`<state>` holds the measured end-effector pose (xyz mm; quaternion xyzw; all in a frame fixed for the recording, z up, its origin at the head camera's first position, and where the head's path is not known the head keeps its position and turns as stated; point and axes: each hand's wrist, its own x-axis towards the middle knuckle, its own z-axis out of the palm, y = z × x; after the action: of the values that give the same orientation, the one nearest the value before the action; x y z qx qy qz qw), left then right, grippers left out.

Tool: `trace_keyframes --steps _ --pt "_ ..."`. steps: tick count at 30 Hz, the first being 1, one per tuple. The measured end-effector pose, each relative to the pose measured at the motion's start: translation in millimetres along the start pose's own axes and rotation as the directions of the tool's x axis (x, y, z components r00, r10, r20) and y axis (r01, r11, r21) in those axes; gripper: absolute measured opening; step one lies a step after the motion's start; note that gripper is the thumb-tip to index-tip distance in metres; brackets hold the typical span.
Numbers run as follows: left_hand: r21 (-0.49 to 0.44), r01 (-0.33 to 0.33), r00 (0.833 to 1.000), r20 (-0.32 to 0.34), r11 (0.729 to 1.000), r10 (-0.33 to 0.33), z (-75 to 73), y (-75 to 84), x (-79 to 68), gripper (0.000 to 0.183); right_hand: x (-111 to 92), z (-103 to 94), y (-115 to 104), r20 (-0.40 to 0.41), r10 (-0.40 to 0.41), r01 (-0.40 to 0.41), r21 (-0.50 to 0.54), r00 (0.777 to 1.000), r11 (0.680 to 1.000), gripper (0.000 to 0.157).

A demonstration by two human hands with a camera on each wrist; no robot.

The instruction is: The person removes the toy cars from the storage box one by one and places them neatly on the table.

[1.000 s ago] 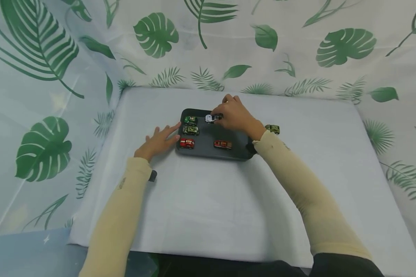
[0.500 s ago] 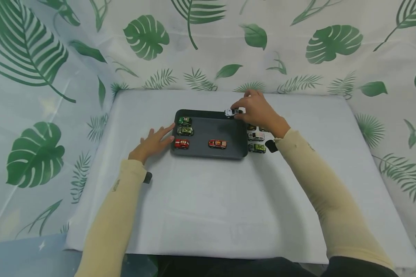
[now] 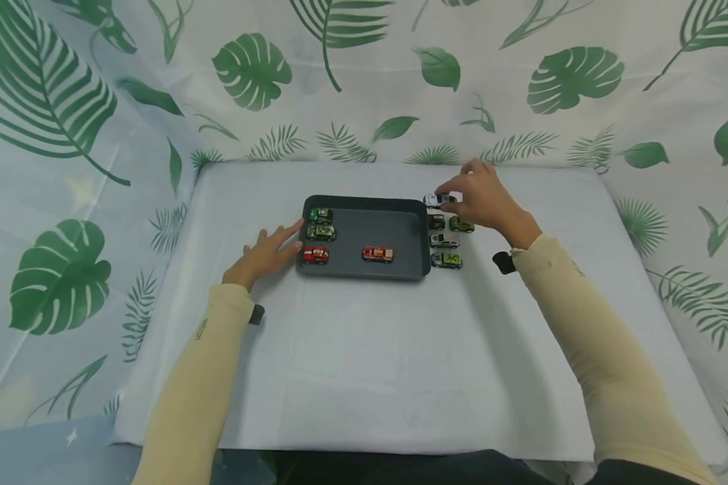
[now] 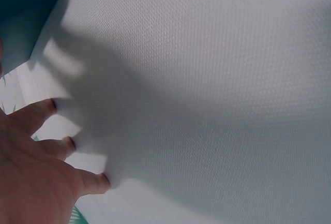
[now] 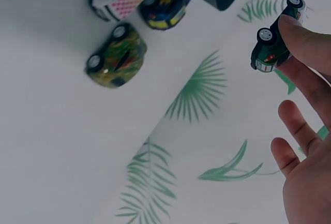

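1. The left hand (image 3: pixel 263 256) lies at the left rim of the tray (image 3: pixel 345 271), as it did a second ago. Its fingers are spread and fairly straight, with nothing in their hold; in the left wrist view three fingertips rest on the white cloth (image 4: pixel 232 79).

2. The tray sits flat on the cloth. Along its left side, from far to near, stand the green car (image 3: pixel 320 216), the camo car (image 3: pixel 321 233) and the red car (image 3: pixel 315 255), all placed as before.

3. The orange car (image 3: pixel 378 254) stands alone near the tray's near rim, a little right of the middle, likewise unmoved.

4. Just outside the right rim, four cars now show that the right arm mostly hid a second ago: the black car (image 3: pixel 436 221) at the far end, then the pale car (image 3: pixel 445 240), then the lime car (image 3: pixel 446 260), with the olive car (image 3: pixel 462 224) to the right of the black one.

5. The white car (image 3: pixel 432 200) has gone from over the tray's far part to beyond its far right corner, near the black car. Whether its wheels touch the cloth is hard to tell.

6. The right hand (image 3: pixel 483 199) has moved right along with it, thumb and forefinger pinching the white car; in the right wrist view the lower fingers are extended loosely, clear of it.
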<state>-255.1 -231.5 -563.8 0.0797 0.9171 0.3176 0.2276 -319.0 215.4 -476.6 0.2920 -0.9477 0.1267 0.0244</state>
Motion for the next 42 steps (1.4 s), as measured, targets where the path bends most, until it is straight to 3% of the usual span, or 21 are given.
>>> trace_keyframes --steps 10,24,42 --pt "0.003 0.012 1.000 0.010 1.000 -0.012 3.7 -1.5 0.2 0.065 -28.2 1.4 21.7 0.037 0.080 -0.080 0.000 0.996 0.997 0.030" --pt "0.016 0.013 1.000 0.010 1.000 -0.013 2.4 -0.8 -1.6 0.065 -60.3 19.0 47.0 0.119 0.199 -0.200 -0.002 0.973 0.980 0.030" --pt "0.016 0.010 1.000 -0.001 1.000 -0.010 0.3 0.0 -0.5 0.065 -72.9 45.6 55.1 0.191 0.234 -0.230 -0.047 0.953 0.972 0.030"
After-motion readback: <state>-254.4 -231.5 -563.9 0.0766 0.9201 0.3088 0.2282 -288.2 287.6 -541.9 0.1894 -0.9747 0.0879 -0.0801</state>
